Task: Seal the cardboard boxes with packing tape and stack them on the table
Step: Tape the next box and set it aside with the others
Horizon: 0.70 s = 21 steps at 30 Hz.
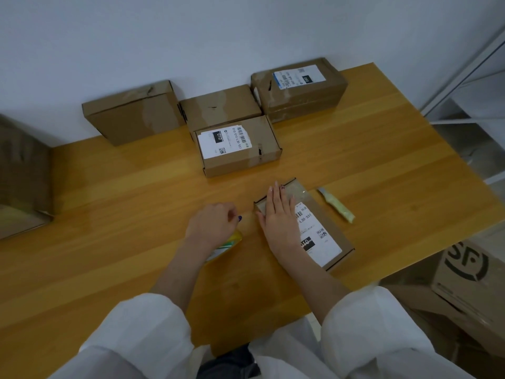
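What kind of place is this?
Probably a small parcel-packing room: labelled cardboard boxes lie on a wooden table, a courier carton stands beside it, and a white shelf is at the right.

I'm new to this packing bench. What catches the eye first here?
The right hand lies flat on a small labelled box near the middle of the table, while the left hand grips a yellowish tape roll beside it. Four more boxes sit toward the back wall.

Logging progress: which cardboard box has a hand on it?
The flat brown cardboard box nearest the person, under the right hand; the other boxes lie untouched farther back.
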Each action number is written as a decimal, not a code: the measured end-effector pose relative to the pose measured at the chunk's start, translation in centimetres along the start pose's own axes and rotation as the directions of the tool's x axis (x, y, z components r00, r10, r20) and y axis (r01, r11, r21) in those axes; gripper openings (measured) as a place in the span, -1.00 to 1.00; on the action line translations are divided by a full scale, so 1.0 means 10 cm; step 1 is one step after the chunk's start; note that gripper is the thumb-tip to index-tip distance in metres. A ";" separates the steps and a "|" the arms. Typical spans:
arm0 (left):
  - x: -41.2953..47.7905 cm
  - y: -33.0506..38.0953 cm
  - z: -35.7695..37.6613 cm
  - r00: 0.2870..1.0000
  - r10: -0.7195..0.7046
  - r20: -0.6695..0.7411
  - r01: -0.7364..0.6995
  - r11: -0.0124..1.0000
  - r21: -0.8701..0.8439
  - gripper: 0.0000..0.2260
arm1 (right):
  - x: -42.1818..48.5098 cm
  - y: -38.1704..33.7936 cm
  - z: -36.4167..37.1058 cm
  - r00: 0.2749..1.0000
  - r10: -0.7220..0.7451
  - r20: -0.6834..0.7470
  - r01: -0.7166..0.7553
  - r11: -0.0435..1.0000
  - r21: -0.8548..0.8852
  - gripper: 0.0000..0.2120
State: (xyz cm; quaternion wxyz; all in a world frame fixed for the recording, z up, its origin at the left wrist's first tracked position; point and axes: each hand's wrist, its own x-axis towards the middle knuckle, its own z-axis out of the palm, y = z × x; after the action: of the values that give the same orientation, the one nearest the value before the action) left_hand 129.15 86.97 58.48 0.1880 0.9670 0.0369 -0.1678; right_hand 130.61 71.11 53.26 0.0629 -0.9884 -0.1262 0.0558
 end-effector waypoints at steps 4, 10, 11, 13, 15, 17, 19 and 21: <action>0.00 0.01 0.02 1.000 -0.003 0.003 0.003 1.000 0.000 -0.93 | 0.00 0.00 0.02 1.000 0.024 0.020 -0.023 0.999 -0.045 -0.17; 0.00 0.02 -0.01 1.000 -0.002 -0.005 0.003 1.000 0.016 -0.89 | 0.00 -0.04 -0.01 0.998 0.057 -0.025 -0.057 0.998 0.036 -0.37; 0.00 0.03 -0.01 1.000 -0.002 -0.006 0.002 1.000 0.016 -0.89 | 0.00 -0.04 -0.01 0.998 0.059 -0.015 -0.059 0.998 0.016 -0.40; 0.00 0.02 -0.01 1.000 0.001 -0.002 -0.001 1.000 0.010 -0.89 | 0.02 -0.03 0.04 0.998 0.057 -0.018 -0.058 0.998 -0.014 -0.43; -0.01 0.00 0.00 1.000 0.002 0.002 -0.002 1.000 0.002 -0.91 | 0.02 -0.03 0.06 0.998 0.058 0.010 -0.058 0.998 -0.013 -0.24; -0.01 0.00 0.00 1.000 0.000 0.001 0.000 1.000 0.008 -0.92 | 0.03 -0.01 0.03 0.997 0.017 0.070 -0.016 1.000 -0.013 -0.15; 0.00 0.01 0.00 1.000 0.000 -0.001 0.000 1.000 0.008 -0.92 | 0.03 0.03 -0.06 0.998 -0.009 0.060 0.001 0.991 0.133 -0.22; 0.01 0.02 0.00 1.000 0.001 0.005 -0.001 1.000 0.002 -0.92 | 0.05 0.12 -0.20 0.998 0.064 -0.007 -0.060 0.957 0.283 -0.29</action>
State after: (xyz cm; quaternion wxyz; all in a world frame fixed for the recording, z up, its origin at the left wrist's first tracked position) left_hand 129.26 86.77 58.54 0.1872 0.9668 0.0356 -0.1701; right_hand 131.61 69.84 55.01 0.2027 -0.9732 -0.0854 0.0671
